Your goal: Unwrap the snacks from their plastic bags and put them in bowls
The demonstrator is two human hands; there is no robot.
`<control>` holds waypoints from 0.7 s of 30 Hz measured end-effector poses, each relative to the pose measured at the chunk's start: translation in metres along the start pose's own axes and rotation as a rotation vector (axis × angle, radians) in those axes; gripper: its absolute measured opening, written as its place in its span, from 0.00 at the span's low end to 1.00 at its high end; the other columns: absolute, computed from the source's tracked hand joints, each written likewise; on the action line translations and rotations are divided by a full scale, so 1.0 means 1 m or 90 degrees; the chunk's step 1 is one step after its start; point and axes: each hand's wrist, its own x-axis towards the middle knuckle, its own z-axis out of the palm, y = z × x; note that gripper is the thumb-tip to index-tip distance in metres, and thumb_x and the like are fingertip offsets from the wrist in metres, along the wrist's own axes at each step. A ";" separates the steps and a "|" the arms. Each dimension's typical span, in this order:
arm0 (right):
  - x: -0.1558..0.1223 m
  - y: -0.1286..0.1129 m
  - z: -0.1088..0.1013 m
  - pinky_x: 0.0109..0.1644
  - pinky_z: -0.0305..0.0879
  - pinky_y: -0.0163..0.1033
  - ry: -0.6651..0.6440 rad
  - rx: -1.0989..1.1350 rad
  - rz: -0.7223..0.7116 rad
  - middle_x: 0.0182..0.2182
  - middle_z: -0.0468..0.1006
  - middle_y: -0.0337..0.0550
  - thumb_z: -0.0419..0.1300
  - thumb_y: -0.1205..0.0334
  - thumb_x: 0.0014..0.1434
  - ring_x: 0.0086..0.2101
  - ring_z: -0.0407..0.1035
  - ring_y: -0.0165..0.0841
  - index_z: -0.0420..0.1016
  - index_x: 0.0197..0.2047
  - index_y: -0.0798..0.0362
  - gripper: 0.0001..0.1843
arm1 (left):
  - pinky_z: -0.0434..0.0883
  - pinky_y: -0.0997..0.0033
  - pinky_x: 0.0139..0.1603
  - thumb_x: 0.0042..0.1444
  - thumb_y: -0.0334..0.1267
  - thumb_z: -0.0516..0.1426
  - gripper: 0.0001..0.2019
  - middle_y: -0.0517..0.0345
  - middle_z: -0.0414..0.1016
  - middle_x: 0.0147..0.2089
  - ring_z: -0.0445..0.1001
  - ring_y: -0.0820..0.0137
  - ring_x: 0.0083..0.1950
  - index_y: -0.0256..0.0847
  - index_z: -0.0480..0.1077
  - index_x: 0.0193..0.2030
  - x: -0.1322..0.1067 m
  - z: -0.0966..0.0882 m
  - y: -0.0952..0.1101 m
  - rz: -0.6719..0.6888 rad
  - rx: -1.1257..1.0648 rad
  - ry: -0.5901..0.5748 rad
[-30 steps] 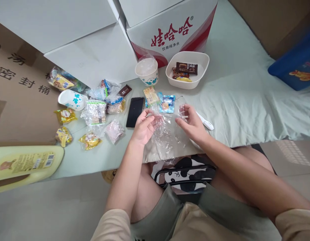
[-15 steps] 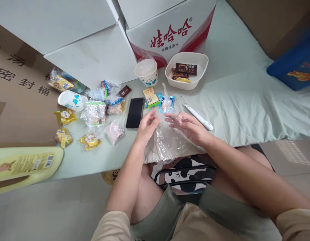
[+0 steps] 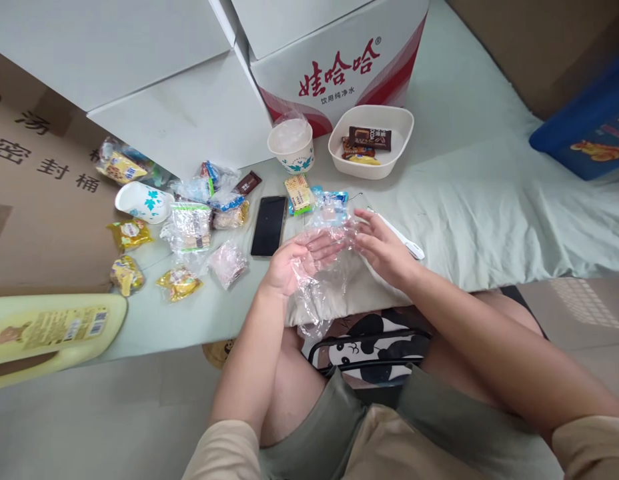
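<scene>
Clear, crinkled plastic film [image 3: 312, 300] stretches between my hands and hangs toward the front edge of the cloth-covered surface. My left hand [image 3: 294, 263] is palm up with its fingers stretched out, and the film lies across the palm and fingers. My right hand [image 3: 387, 250] faces it, fingers apart, the fingertips near or touching the film's right end. Just beyond the hands lie a blue snack packet [image 3: 333, 200], partly behind the film, and a yellow biscuit packet [image 3: 298, 192]. The white utility knife [image 3: 412, 248] lies partly hidden behind my right hand.
A black phone [image 3: 268, 227] lies left of my hands, beside several wrapped snacks [image 3: 189, 227] and a tipped paper cup [image 3: 145, 202]. Behind stand an upright paper cup [image 3: 291, 157] and a white bowl [image 3: 372, 171] with snack bars. White boxes [image 3: 334, 73] rise at the back.
My left hand has turned palm up and its fingers have stretched under the film. The film has lifted and spread between the hands. My right hand has shifted slightly, now covering more of the knife.
</scene>
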 end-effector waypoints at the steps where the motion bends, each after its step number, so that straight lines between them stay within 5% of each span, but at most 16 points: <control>1: -0.001 -0.001 0.002 0.62 0.67 0.50 -0.060 0.032 0.026 0.57 0.72 0.49 0.66 0.55 0.54 0.54 0.70 0.40 0.60 0.62 0.44 0.33 | 0.76 0.51 0.54 0.42 0.35 0.59 0.20 0.47 0.83 0.49 0.80 0.52 0.54 0.39 0.78 0.45 -0.001 0.000 0.000 0.006 -0.004 -0.017; 5: -0.007 -0.007 0.011 0.47 0.72 0.42 -0.235 0.027 0.098 0.47 0.78 0.46 0.69 0.59 0.51 0.43 0.74 0.36 0.68 0.56 0.48 0.29 | 0.78 0.56 0.43 0.38 0.36 0.57 0.22 0.48 0.83 0.46 0.81 0.55 0.46 0.38 0.78 0.44 -0.001 -0.002 -0.004 0.050 0.024 -0.017; 8: -0.007 -0.010 0.013 0.32 0.66 0.36 -0.216 -0.047 0.107 0.30 0.77 0.39 0.65 0.59 0.54 0.29 0.70 0.30 0.72 0.41 0.52 0.12 | 0.75 0.65 0.37 0.41 0.36 0.58 0.19 0.49 0.82 0.44 0.79 0.61 0.41 0.37 0.77 0.43 0.003 -0.010 -0.007 0.124 0.130 0.061; 11: -0.005 -0.010 0.013 0.27 0.60 0.35 -0.159 -0.062 0.105 0.25 0.75 0.37 0.63 0.58 0.55 0.22 0.63 0.26 0.68 0.32 0.51 0.08 | 0.74 0.68 0.35 0.49 0.38 0.60 0.20 0.53 0.80 0.36 0.77 0.67 0.35 0.38 0.73 0.51 0.006 -0.019 -0.008 0.173 0.304 0.123; 16: -0.004 -0.010 0.011 0.25 0.56 0.34 -0.049 -0.039 0.124 0.25 0.75 0.35 0.63 0.62 0.51 0.21 0.63 0.26 0.66 0.43 0.49 0.16 | 0.76 0.67 0.39 0.52 0.40 0.64 0.36 0.56 0.80 0.38 0.78 0.69 0.34 0.45 0.59 0.67 0.001 -0.024 -0.004 0.217 0.421 0.059; 21: -0.002 -0.008 0.004 0.32 0.68 0.39 -0.013 -0.123 0.082 0.33 0.79 0.41 0.62 0.57 0.55 0.26 0.70 0.31 0.58 0.63 0.50 0.34 | 0.76 0.66 0.42 0.54 0.38 0.62 0.15 0.56 0.77 0.36 0.77 0.70 0.36 0.40 0.76 0.49 0.003 -0.029 -0.007 0.241 0.653 0.095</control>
